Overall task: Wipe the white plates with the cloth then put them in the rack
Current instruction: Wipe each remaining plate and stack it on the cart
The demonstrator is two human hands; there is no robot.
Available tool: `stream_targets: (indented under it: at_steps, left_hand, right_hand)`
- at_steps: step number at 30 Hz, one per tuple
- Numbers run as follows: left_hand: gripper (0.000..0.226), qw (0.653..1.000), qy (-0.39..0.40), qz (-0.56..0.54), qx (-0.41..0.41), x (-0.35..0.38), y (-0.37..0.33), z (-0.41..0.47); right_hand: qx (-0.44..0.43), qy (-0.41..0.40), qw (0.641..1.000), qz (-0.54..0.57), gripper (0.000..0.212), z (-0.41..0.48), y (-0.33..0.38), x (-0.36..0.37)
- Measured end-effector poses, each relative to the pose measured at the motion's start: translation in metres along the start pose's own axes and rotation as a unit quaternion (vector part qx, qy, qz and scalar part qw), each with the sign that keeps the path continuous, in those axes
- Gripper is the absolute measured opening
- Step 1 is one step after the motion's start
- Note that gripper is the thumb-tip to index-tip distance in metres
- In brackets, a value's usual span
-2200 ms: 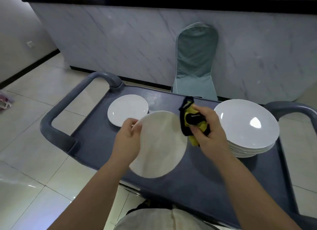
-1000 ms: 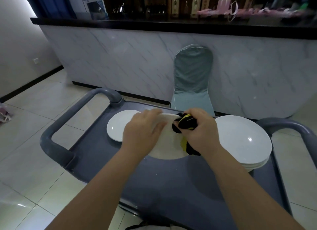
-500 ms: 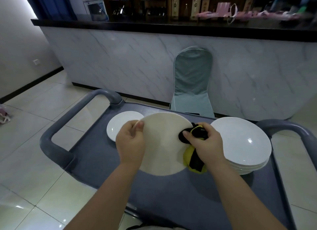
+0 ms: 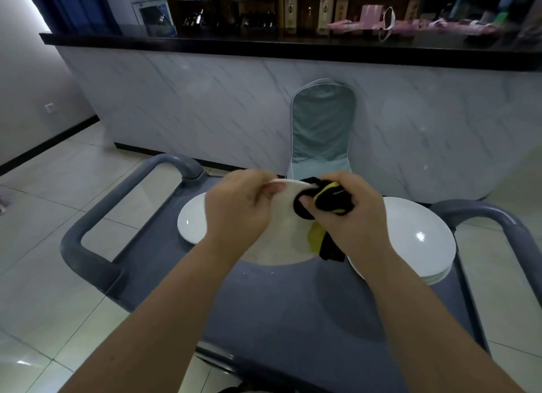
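My left hand (image 4: 237, 214) grips a white plate (image 4: 283, 240) by its upper left rim, holding it tilted above the grey cart (image 4: 293, 310). My right hand (image 4: 349, 216) grips a black and yellow cloth (image 4: 328, 202) bunched against the plate's upper right part, with a fold of it hanging below the hand. A single white plate (image 4: 190, 219) lies on the cart at the left, partly hidden by my left hand. At the right stands a stack of white plates (image 4: 419, 240). No rack is in view.
The cart has grey handle bars at the left (image 4: 96, 216) and at the right (image 4: 498, 219). A chair with a pale blue cover (image 4: 322, 128) stands behind it against a marble-fronted counter (image 4: 234, 99). Tiled floor lies around.
The held plate has tipped flatter and its rim has turned in my left hand. My right hand has slid the cloth from the plate's right side up toward its top rim.
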State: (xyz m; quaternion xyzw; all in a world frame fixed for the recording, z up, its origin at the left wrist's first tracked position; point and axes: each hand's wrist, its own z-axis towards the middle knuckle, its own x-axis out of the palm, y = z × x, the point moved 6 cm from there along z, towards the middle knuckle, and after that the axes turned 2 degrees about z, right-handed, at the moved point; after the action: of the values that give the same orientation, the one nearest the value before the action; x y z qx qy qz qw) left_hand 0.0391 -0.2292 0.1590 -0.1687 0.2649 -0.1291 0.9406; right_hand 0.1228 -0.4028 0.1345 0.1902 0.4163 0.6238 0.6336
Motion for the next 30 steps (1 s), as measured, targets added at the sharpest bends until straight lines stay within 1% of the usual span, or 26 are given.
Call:
stream_targets:
  at_steps: [1,3,4,5,6,7,8,9,10,11,12,13,16,17,18,19,21,22,23,24,25,26,27,28,29,30]
  left_hand:
    - [0.008,0.996,-0.027,-0.042,-0.078,-0.007,0.011,-0.003]
    - [0.015,0.960,-0.077,-0.138,-0.231,-0.012,0.032,-0.022]
    - [0.019,0.942,-0.080,-0.159,-0.284,-0.009,0.039,-0.036]
    - [0.022,0.934,-0.062,-0.160,-0.314,-0.004,0.044,-0.049]
    - [0.021,0.937,-0.034,-0.143,-0.317,0.001,0.045,-0.059]
    - [0.018,0.951,0.002,-0.106,-0.291,0.004,0.044,-0.064]
    - [0.016,0.970,0.043,-0.052,-0.235,0.009,0.039,-0.065]
    - [0.017,0.984,0.087,0.005,-0.152,0.015,0.030,-0.062]
    - [0.018,0.989,0.124,0.052,-0.059,0.023,0.019,-0.058]
    - [0.015,0.986,0.150,0.071,0.011,0.031,0.009,-0.053]
    - [0.010,0.983,0.166,0.068,0.044,0.035,0.000,-0.048]
    - [0.008,0.982,0.170,0.056,0.051,0.035,-0.005,-0.041]
    - [0.009,0.991,0.126,0.034,0.035,0.020,-0.006,-0.015]
    - [0.010,0.994,0.102,0.026,0.019,0.013,-0.002,-0.009]
    - [0.010,0.997,0.072,0.004,-0.025,0.006,0.006,-0.004]
    - [0.014,0.994,0.037,-0.038,-0.098,-0.002,0.017,-0.004]
    - [0.018,0.956,-0.037,-0.135,-0.256,-0.009,0.041,-0.019]
    - [0.021,0.937,-0.051,-0.156,-0.307,-0.007,0.051,-0.033]
    - [0.021,0.931,-0.040,-0.155,-0.329,-0.004,0.054,-0.046]
    - [0.020,0.938,-0.017,-0.136,-0.318,0.001,0.054,-0.057]
    - [0.014,0.953,0.012,-0.098,-0.285,0.004,0.051,-0.063]
    - [0.010,0.973,0.044,-0.051,-0.223,0.008,0.044,-0.064]
    - [0.014,0.988,0.082,-0.005,-0.132,0.016,0.034,-0.060]
    - [0.017,0.992,0.116,0.024,-0.034,0.025,0.022,-0.055]
    - [0.018,0.988,0.144,0.033,0.037,0.033,0.011,-0.052]
    - [0.019,0.984,0.160,0.031,0.074,0.036,0.003,-0.047]
  right_hand:
    - [0.055,-0.030,0.997,0.043,0.024,-0.006,-0.011,-0.004]
    - [0.150,-0.078,0.978,0.120,0.025,-0.024,-0.035,-0.005]
    - [0.182,-0.087,0.970,0.136,0.025,-0.033,-0.046,-0.003]
    - [0.204,-0.083,0.966,0.133,0.025,-0.040,-0.054,-0.001]
    - [0.214,-0.074,0.967,0.118,0.026,-0.045,-0.059,0.002]
    - [0.212,-0.064,0.970,0.100,0.028,-0.048,-0.061,0.004]
    - [0.195,-0.048,0.977,0.069,0.030,-0.048,-0.058,0.006]
    - [0.154,-0.024,0.987,0.026,0.032,-0.045,-0.050,0.010]
    - [0.092,0.011,0.995,-0.029,0.029,-0.040,-0.038,0.015]
    - [0.019,0.045,0.995,-0.086,0.021,-0.035,-0.024,0.021]
    - [-0.039,0.069,0.988,-0.134,0.020,-0.029,-0.012,0.027]
    - [-0.071,0.085,0.981,-0.158,0.023,-0.023,-0.003,0.029]
    - [-0.089,0.081,0.986,-0.119,0.026,-0.001,0.010,0.022]
    - [-0.069,0.064,0.992,-0.082,0.025,0.003,0.009,0.017]
    - [-0.029,0.047,0.998,-0.031,0.023,0.004,0.002,0.011]
    - [0.026,0.028,0.999,0.021,0.022,0.004,-0.007,0.008]
    - [0.124,-0.009,0.988,0.097,0.023,-0.007,-0.029,0.006]
    - [0.148,-0.023,0.983,0.107,0.024,-0.014,-0.038,0.007]
    - [0.158,-0.031,0.982,0.098,0.027,-0.022,-0.044,0.008]
    - [0.161,-0.034,0.983,0.079,0.028,-0.029,-0.048,0.010]
    - [0.151,-0.029,0.987,0.048,0.027,-0.034,-0.048,0.013]
    - [0.113,-0.014,0.994,0.003,0.023,-0.037,-0.043,0.016]
    - [0.046,0.015,0.997,-0.056,0.019,-0.037,-0.032,0.023]
    - [-0.028,0.050,0.991,-0.121,0.018,-0.035,-0.019,0.031]
    - [-0.085,0.074,0.979,-0.172,0.019,-0.033,-0.008,0.038]
    - [-0.116,0.084,0.969,-0.203,0.020,-0.028,0.001,0.041]
